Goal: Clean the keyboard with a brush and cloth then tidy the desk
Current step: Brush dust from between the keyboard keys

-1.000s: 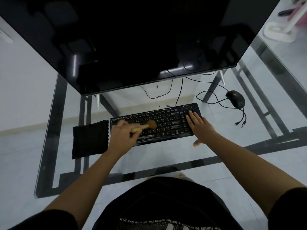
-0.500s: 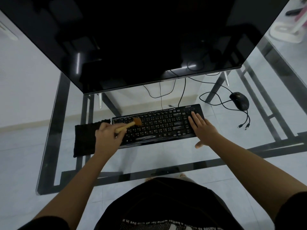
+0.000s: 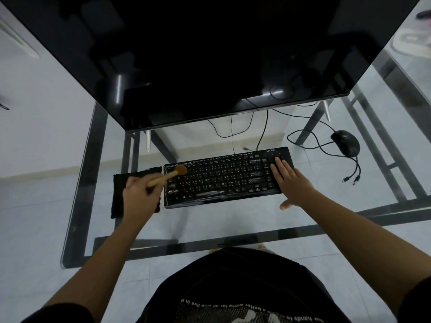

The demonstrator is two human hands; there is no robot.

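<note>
From the head view, the flat black keyboard with pale key legends (image 3: 229, 177) lies on the clear glass tabletop with its dark metal frame (image 3: 210, 220), and I place everything else against that keyboard.

My left hand (image 3: 140, 198) sits just off the keyboard's left end, curled closed around the pale wooden handle of the small brush with its rounded brown bristle head (image 3: 171, 174). The handle slants up and to the right from my fist, and the bristle head rests over the keyboard's far left corner, on the top row of keys. Whether the bristles actually press the keys I cannot tell.

My right hand (image 3: 289, 180) lies open and flat on the keyboard's right end, fingers stretched together over the number pad, thumb spread out over the glass just beyond the near edge.

The black square cloth (image 3: 119, 197) lies flat on the glass just beside the keyboard's left edge, partly covered by my left hand and wrist.

Beyond the keyboard's far edge rises the large black monitor with a glossy dark screen (image 3: 210, 61). Thin black cables (image 3: 263, 131) trail from under it toward the keyboard's far edge. Well to the right of the keyboard sits the black computer mouse (image 3: 346, 143), with 2 loose plugs (image 3: 351, 180) lying near it.
</note>
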